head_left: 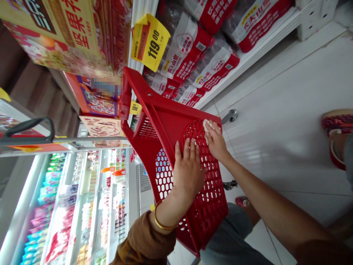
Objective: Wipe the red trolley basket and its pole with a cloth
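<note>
Crouching in close on the red basket (171, 121), we have both hands up against it, and what a spread they make! The view is rolled sideways, so its rim runs along the left and its base along the right, with a caster (233, 115) poking out over the pale floor (261, 110). Our left hand (189, 173) lies flat, palm down across the raised edge, fingers extended and gripping nothing that we can see; a gold bracelet (162, 225) circles that wrist. Over to the right, our right hand (216, 143) has a white cloth (205, 127) pinched under its fingers, held against the lattice panel (211, 180).

And here's the relation that counts, as we judge it: cloth against panel. The panel's long axis slants down the picture, from far ahead of our fingertips back toward our body, and the cloth sits at its far end, close to the base side. Most of the lattice lies on our side of the cloth, below it in the picture, beneath and behind our hands. Right is plainly the nearer hand to that base edge; left is nearer the rim, just beside its partner, the two apart. Beyond the basket, stacked water bottles (198, 55) line a low shelf behind a yellow price tag (151, 42).
</note>
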The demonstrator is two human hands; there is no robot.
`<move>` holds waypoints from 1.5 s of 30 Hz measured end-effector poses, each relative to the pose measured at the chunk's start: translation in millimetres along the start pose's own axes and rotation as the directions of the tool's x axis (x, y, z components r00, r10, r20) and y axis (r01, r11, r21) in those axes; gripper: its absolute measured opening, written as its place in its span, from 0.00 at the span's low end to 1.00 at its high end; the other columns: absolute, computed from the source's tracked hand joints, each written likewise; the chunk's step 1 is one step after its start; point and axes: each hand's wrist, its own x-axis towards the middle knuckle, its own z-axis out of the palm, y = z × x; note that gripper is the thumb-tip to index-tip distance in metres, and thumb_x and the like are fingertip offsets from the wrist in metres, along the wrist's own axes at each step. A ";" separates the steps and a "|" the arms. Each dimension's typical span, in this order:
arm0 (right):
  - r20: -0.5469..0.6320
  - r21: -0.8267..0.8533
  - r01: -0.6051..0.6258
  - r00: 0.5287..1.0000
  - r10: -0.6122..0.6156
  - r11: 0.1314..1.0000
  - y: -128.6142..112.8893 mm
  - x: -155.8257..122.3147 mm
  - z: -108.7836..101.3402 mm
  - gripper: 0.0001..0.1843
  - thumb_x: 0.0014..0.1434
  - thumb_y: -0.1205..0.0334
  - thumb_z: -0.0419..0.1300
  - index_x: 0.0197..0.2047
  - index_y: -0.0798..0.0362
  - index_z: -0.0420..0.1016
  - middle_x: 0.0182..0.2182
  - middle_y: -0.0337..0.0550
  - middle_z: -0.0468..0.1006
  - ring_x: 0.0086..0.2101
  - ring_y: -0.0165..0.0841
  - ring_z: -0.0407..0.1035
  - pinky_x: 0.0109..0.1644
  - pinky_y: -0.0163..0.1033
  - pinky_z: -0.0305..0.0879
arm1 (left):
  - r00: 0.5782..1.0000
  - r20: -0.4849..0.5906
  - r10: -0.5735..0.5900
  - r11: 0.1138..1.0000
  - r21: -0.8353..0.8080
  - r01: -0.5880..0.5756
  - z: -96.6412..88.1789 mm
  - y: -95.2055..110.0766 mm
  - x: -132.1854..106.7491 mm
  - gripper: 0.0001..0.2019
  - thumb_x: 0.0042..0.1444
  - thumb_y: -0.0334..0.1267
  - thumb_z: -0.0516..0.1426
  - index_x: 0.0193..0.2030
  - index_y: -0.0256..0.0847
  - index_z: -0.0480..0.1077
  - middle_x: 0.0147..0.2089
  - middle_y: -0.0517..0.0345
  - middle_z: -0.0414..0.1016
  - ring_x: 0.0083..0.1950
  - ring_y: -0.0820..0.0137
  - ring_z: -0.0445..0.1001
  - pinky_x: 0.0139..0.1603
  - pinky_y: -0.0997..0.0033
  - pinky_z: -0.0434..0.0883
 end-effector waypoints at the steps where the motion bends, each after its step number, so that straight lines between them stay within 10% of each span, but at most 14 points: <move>1: 0.024 0.005 0.014 1.000 -0.014 1.000 -0.1 -2.2 1.3 0.24 0.68 0.57 0.44 0.66 0.47 0.59 0.65 0.48 0.58 0.65 0.40 0.50 0.69 0.56 0.47 | 1.000 0.019 -0.010 1.000 0.026 0.010 1.0 2.2 0.7 0.27 0.62 0.49 0.48 0.65 0.38 0.59 0.65 0.41 0.64 0.70 0.46 0.53 0.68 0.32 0.42; 10: 0.132 0.065 0.077 0.988 -0.085 0.995 -16.1 -58.7 -11.4 0.28 0.64 0.71 0.45 0.65 0.44 0.60 0.61 0.46 0.65 0.64 0.38 0.54 0.67 0.55 0.52 | 0.861 0.455 -0.227 0.907 0.420 0.018 -11.9 20.4 13.4 0.29 0.60 0.47 0.53 0.66 0.38 0.59 0.72 0.44 0.47 0.73 0.50 0.39 0.68 0.34 0.33; 19: 0.115 0.152 0.106 0.986 -0.125 0.983 -19.9 -79.6 -33.2 0.18 0.63 0.68 0.52 0.51 0.44 0.76 0.48 0.45 0.77 0.53 0.38 0.69 0.59 0.52 0.66 | 0.890 0.408 -0.205 0.922 0.386 0.035 -8.0 15.9 11.5 0.27 0.60 0.42 0.54 0.64 0.35 0.62 0.71 0.41 0.50 0.73 0.49 0.43 0.69 0.35 0.34; 25: -0.139 0.140 0.030 0.990 -0.011 0.990 -32.0 -17.3 -23.7 0.18 0.65 0.63 0.50 0.54 0.46 0.74 0.54 0.46 0.73 0.56 0.37 0.65 0.62 0.49 0.63 | 0.895 0.395 -0.205 0.930 0.365 0.052 -10.0 16.6 12.5 0.26 0.60 0.40 0.53 0.64 0.33 0.62 0.70 0.38 0.51 0.72 0.50 0.45 0.69 0.36 0.36; 30: 0.056 0.062 0.165 0.984 -0.169 0.984 -34.3 22.1 2.3 0.25 0.65 0.66 0.46 0.64 0.46 0.61 0.64 0.44 0.61 0.64 0.38 0.53 0.68 0.55 0.50 | 0.893 0.399 -0.207 0.928 0.369 0.050 -9.8 18.0 12.6 0.25 0.61 0.35 0.50 0.65 0.31 0.60 0.70 0.38 0.52 0.73 0.51 0.45 0.69 0.36 0.37; 45: 0.121 0.062 0.248 0.960 -0.254 0.967 -36.3 -56.2 -11.9 0.26 0.64 0.71 0.47 0.64 0.45 0.62 0.59 0.48 0.69 0.61 0.39 0.59 0.62 0.56 0.61 | 0.882 0.397 -0.254 0.929 0.354 0.109 -12.6 16.6 12.6 0.28 0.62 0.33 0.47 0.68 0.25 0.50 0.70 0.40 0.49 0.72 0.57 0.46 0.72 0.47 0.45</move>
